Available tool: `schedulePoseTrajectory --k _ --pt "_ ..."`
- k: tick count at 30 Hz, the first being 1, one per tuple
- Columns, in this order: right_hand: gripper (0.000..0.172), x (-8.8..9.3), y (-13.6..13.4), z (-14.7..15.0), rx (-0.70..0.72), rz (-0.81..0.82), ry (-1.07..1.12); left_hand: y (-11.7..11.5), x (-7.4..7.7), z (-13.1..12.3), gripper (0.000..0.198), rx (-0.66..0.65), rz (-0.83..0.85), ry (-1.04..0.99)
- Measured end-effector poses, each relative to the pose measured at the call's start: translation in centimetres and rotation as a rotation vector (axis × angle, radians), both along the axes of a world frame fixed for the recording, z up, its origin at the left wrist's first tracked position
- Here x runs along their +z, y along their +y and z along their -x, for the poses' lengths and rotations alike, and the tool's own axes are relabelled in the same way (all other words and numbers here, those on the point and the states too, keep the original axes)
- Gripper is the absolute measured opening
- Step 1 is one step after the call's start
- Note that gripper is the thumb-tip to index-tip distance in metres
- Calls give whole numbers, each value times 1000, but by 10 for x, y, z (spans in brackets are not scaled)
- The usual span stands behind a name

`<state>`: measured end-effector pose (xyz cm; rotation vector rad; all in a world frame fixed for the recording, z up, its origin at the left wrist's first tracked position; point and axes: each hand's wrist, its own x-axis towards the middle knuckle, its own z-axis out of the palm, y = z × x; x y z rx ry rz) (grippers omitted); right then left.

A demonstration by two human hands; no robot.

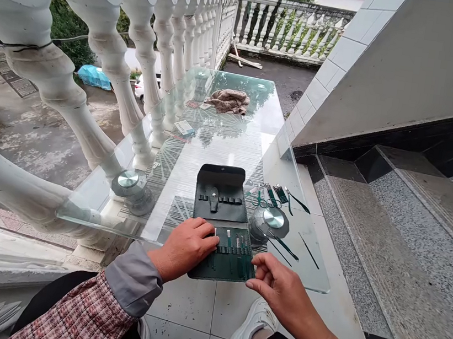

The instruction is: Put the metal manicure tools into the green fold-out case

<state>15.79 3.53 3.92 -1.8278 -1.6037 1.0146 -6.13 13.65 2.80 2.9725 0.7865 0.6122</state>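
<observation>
The left hand (185, 247) lies curled over the left end of the lower flap (221, 271) of an open dark green leather manicure case (222, 202), its fingertips (212, 240) against the row of tools there; whether they pinch one cannot be told. The right hand (278, 285) is off to the right, thumb and fingers a narrow gap apart, just beside the flap's right corner and not clearly touching it. The flap's loops hold slim steel tools with green handles (236, 251). Farther from the person, the case's upper panel carries a single steel implement (214, 198) and a row of empty-looking slots, with a black closing flap beyond. The case lies at the near edge of a rectangular glass tabletop (228, 153). To its right, loose on the glass, are green-handled scissors (260, 199), other small grooming tools (283, 199) and thin picks (283, 246), around a round chrome table fitting (273, 218); a matching fitting (129, 180) sits to the left. At the far end lie a crumpled brown cloth (229, 100) and a small pale box (184, 128). A white baluster railing (163, 44) runs along the left side, a tiled wall (331, 75) and speckled stone steps (391, 252) rise on the right, and a white sneaker (250, 334) rests on the floor tiles below.
</observation>
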Motion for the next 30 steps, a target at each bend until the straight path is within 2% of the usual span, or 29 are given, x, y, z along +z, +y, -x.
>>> schedulePoseTrajectory --k 6,9,11,13,16,18,21,25,30 --pt "4 -2 -2 2 65 -111 -75 1 -1 0 19 -19 -11 15" --pt "6 0 -2 0 69 -102 -52 2 -2 1 19 -15 -24 14" --pt "12 4 1 -7 -3 -100 -32 3 -2 0 19 -18 -32 7" --pt "19 8 5 -20 -151 -147 -81 3 -2 0 20 -26 -38 -2" --pt "22 7 13 -44 -307 -249 -310 3 -2 0 22 -35 -52 -7" --pt "21 2 18 -54 -290 -247 -487 3 -3 0 22 -38 -63 -1" --pt "19 -3 24 -58 -229 -150 -670 2 -2 0 21 -33 -52 20" --pt "15 -4 27 -53 -188 -50 -744 -2 2 2 18 -37 -18 26" --pt "18 -5 27 -53 -148 -79 -784 -10 12 5 19 -29 -38 31"
